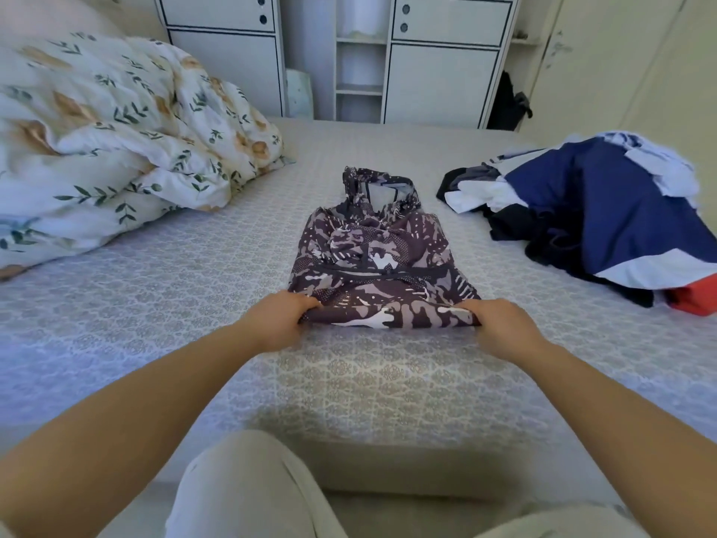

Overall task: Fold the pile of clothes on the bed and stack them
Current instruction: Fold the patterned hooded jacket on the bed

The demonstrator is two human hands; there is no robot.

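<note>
I have both hands curled tight on the near hem of the patterned dress (pixel 378 262) — my left hand (pixel 277 318) pinching its left corner, my right hand (pixel 500 324) gripping the right corner, fingers tucked under the rolled edge. The dress lies flat in the middle of the bed (pixel 174 304), stretching straight away from my hands, its long axis running from me toward the wardrobe (pixel 438 60), neckline at the far end. The pile of clothes (pixel 605 211) sits well apart to my right — the floral duvet (pixel 108 141) is bunched at the left.
</note>
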